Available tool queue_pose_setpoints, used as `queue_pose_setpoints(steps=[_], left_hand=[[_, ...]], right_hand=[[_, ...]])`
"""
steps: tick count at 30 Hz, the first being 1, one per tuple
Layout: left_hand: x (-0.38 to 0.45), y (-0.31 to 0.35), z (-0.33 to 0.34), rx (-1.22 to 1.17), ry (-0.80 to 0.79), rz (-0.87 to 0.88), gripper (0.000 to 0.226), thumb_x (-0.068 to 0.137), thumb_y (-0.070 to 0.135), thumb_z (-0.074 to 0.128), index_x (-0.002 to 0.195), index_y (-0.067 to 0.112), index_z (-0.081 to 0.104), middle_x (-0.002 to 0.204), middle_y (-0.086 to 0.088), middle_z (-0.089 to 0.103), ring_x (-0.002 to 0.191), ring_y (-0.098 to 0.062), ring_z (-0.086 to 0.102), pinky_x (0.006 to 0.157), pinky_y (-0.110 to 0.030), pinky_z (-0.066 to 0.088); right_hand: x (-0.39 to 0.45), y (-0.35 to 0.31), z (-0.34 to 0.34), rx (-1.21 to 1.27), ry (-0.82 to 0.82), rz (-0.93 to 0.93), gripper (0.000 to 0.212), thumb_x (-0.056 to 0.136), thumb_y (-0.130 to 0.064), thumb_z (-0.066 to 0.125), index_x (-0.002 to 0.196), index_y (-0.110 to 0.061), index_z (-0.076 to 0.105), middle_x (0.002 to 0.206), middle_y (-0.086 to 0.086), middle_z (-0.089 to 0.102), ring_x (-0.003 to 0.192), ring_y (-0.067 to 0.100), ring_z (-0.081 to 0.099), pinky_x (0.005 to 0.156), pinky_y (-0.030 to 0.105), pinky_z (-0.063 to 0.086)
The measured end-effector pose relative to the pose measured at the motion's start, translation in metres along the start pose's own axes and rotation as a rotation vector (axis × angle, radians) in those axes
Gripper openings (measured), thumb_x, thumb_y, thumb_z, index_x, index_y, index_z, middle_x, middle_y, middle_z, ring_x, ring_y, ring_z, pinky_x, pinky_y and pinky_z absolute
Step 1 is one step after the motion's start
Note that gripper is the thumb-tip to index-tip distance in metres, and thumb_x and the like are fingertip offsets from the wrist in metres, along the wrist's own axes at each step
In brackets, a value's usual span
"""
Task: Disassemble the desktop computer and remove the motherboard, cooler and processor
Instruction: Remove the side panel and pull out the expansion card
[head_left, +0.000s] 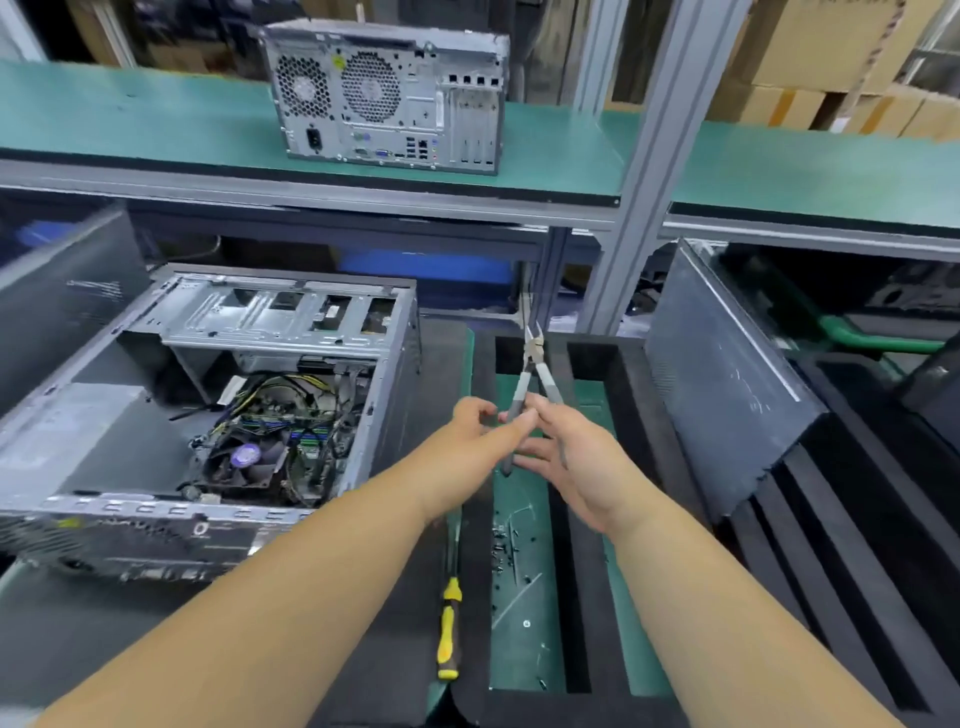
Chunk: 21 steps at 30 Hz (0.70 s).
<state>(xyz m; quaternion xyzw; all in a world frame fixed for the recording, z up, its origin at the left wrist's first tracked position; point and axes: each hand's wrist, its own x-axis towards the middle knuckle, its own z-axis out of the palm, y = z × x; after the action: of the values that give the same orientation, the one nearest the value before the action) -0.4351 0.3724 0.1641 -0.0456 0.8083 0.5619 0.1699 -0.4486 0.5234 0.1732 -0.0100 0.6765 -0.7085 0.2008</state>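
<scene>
Both hands meet above the desk (524, 597): left hand (467, 441) and right hand (571, 462) fingers clamped on the pliers (532, 364) (handles spread), open computer case (208, 405) off to their left.

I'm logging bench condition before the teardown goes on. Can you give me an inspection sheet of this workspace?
Surface: green mat between black foam strips.
Job's things: open computer case lying on its side, cooler still on the motherboard.
Clutter: loose screws on the mat; yellow-handled screwdriver; detached side panel leaning at right.
Hands: left hand and right hand each hold a handle of the pliers, handles spread.
Cables: tangled wiring inside the case.
Surroundings: second, closed computer on the upper shelf; cardboard boxes behind.
</scene>
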Motion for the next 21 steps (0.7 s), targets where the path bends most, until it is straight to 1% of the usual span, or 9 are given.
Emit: queue_pose_setpoints(steps=[2,3,5,7,9,11,13,17,21], left_hand=[[-0.009,-0.002,-0.013,-0.098,-0.026,-0.002,0.097,0.051,0.097,0.048,0.133,0.051,0.028,0.126,0.014,0.056,0.11,-0.01,0.062,0.102,-0.039,0.047],[-0.016,-0.002,-0.02,-0.133,-0.045,0.011,0.088,0.054,0.095,0.049,0.13,0.055,0.031,0.126,0.015,0.057,0.109,-0.01,0.063,0.101,-0.038,0.048],[-0.03,0.0,-0.037,-0.148,-0.069,0.06,0.059,0.064,0.087,0.054,0.115,0.062,0.039,0.113,0.024,0.064,0.105,-0.001,0.064,0.095,-0.032,0.049],[-0.043,0.001,-0.057,-0.146,-0.062,0.133,0.038,0.07,0.078,0.059,0.101,0.066,0.041,0.098,0.029,0.065,0.096,0.006,0.065,0.09,-0.027,0.045],[-0.055,0.003,-0.076,-0.145,-0.022,0.187,0.049,0.07,0.077,0.061,0.11,0.06,0.041,0.1,0.025,0.066,0.096,0.002,0.066,0.091,-0.03,0.046],[-0.065,0.001,-0.093,-0.139,0.033,0.21,0.073,0.064,0.081,0.06,0.127,0.051,0.037,0.111,0.017,0.066,0.103,-0.005,0.065,0.095,-0.034,0.046],[-0.075,-0.002,-0.11,-0.109,0.078,0.222,0.083,0.062,0.083,0.058,0.132,0.047,0.034,0.117,0.015,0.064,0.104,-0.005,0.063,0.091,-0.033,0.047],[-0.097,-0.015,-0.144,-0.058,0.14,0.19,0.081,0.065,0.083,0.054,0.131,0.04,0.037,0.118,0.014,0.062,0.098,-0.004,0.063,0.076,-0.027,0.047],[-0.113,-0.035,-0.176,-0.112,0.203,0.182,0.061,0.072,0.07,0.061,0.119,0.034,0.046,0.106,0.012,0.069,0.086,-0.002,0.067,0.075,-0.032,0.05]], right_hand=[[-0.002,-0.004,0.022,-0.027,-0.013,-0.012,0.04,0.102,-0.045,0.039,0.121,-0.016,0.061,0.118,0.007,0.069,0.1,0.023,0.07,0.099,0.04,0.049],[-0.004,-0.006,0.033,-0.042,-0.019,-0.019,0.045,0.1,-0.052,0.037,0.121,-0.021,0.062,0.114,0.003,0.072,0.1,0.02,0.07,0.097,0.037,0.049],[-0.007,-0.01,0.055,-0.051,-0.033,-0.034,0.053,0.096,-0.061,0.033,0.125,-0.028,0.062,0.113,-0.003,0.073,0.105,0.012,0.068,0.098,0.033,0.047],[-0.009,-0.017,0.077,-0.011,-0.043,-0.069,0.051,0.098,-0.059,0.03,0.129,-0.031,0.06,0.116,-0.007,0.071,0.108,0.005,0.066,0.1,0.031,0.046],[-0.011,-0.026,0.099,0.037,-0.057,-0.098,0.05,0.101,-0.052,0.03,0.134,-0.026,0.057,0.119,-0.005,0.07,0.112,0.005,0.064,0.103,0.034,0.046],[-0.013,-0.034,0.121,0.079,-0.099,-0.108,0.051,0.103,-0.048,0.029,0.135,-0.019,0.056,0.127,0.006,0.065,0.121,0.015,0.059,0.11,0.044,0.04],[-0.012,-0.038,0.141,0.12,-0.159,-0.102,0.055,0.104,-0.048,0.026,0.137,-0.014,0.053,0.136,0.015,0.058,0.128,0.022,0.053,0.114,0.05,0.034],[-0.007,-0.035,0.181,0.17,-0.218,-0.067,0.062,0.1,-0.056,0.023,0.134,-0.015,0.055,0.136,0.012,0.058,0.127,0.019,0.055,0.11,0.044,0.039],[-0.003,-0.03,0.219,0.103,-0.273,-0.066,0.059,0.096,-0.062,0.021,0.108,-0.034,0.071,0.115,-0.006,0.071,0.112,0.005,0.064,0.095,0.032,0.049]])
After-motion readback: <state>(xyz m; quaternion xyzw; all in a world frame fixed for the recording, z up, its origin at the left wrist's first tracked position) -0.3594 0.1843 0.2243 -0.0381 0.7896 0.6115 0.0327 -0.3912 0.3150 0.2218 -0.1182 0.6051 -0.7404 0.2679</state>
